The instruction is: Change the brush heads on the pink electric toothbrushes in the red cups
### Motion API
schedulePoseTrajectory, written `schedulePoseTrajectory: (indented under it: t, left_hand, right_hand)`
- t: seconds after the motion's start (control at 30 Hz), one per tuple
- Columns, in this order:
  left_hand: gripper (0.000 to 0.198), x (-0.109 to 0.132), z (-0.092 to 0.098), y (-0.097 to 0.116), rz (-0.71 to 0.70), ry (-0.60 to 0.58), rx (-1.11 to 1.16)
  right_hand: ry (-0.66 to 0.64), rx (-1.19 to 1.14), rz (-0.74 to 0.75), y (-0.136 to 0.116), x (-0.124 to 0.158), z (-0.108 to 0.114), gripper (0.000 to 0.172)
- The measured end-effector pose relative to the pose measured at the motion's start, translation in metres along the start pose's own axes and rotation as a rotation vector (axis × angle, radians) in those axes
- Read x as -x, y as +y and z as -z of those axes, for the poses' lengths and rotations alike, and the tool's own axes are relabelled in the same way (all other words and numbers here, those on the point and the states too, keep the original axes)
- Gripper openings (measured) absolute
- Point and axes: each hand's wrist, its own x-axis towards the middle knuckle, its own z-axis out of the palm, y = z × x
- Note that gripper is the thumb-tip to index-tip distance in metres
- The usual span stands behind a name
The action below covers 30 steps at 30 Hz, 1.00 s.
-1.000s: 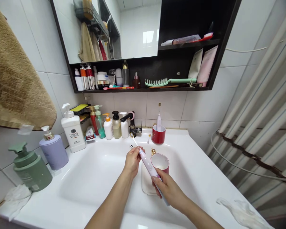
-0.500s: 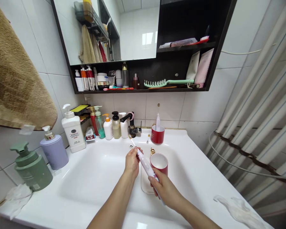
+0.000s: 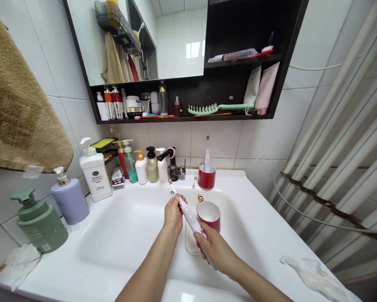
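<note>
An electric toothbrush [image 3: 191, 217] with a pale pink handle slants over the sink basin [image 3: 125, 226], its head end pointing toward the tap. My right hand [image 3: 218, 247] is wrapped round the lower handle. At the neck, below the thin white brush shaft, the fingers of my left hand [image 3: 173, 214] are closed on the toothbrush. Just behind the handle a red cup [image 3: 215, 223] with a white inside stands in the basin, on or beside a pale tray [image 3: 191, 247]. Further back, another red cup [image 3: 206, 179] on the sink ledge holds a second pale toothbrush [image 3: 207, 160].
A black tap [image 3: 174, 167] rises at the back. Several pump bottles [image 3: 141, 170] line the left rim, with a white bottle [image 3: 97, 178] nearer. Above hangs a dark mirror cabinet [image 3: 232, 86] with toiletries. Crumpled clear plastic [image 3: 310, 274] lies at right, near pipes [image 3: 345, 167].
The whole view has shifted very slightly. Both hands keep their hold on the toothbrush, with hardly any movement.
</note>
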Motion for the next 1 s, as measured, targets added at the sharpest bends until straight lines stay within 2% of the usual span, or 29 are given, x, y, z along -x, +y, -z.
schedulePoseTrajectory:
  t: [0.07,0.17,0.3,0.4,0.5,0.6,0.73,0.87,1.0]
  left_hand:
    - [0.010,-0.001,0.000,0.000,0.000,0.010,0.010]
    - [0.009,-0.006,0.002,0.005,-0.005,0.029,0.030]
    - [0.010,-0.014,0.011,0.013,0.035,0.023,-0.025]
    - [0.010,-0.020,0.017,0.011,0.106,-0.031,-0.139]
    - [0.011,-0.025,0.018,0.002,0.155,-0.080,-0.380]
    - [0.012,-0.038,0.010,-0.008,0.160,-0.085,-0.569]
    - [0.012,-0.068,-0.008,-0.016,0.122,-0.057,-0.741]
    - [0.016,-0.102,-0.026,-0.024,0.024,-0.027,-0.942]
    - [0.023,-0.128,-0.037,-0.028,-0.089,-0.019,-1.114]
  right_hand:
    - [-0.018,-0.041,-0.017,-0.002,0.001,0.000,0.017]
    - [-0.113,-0.168,-0.065,-0.003,0.005,-0.001,0.021]
    - [-0.142,-0.112,-0.023,-0.002,0.011,-0.001,0.023]
    - [-0.110,-0.097,0.017,-0.001,0.010,-0.001,0.023]
    - [-0.074,-0.089,0.037,0.002,0.008,0.000,0.021]
    - [-0.052,-0.047,0.088,0.006,0.005,0.000,0.019]
    - [-0.001,-0.006,0.130,0.007,0.005,0.002,0.025]
    - [0.032,0.033,0.135,0.004,0.005,0.005,0.028]
    - [0.053,0.070,0.202,0.006,0.003,0.009,0.029]
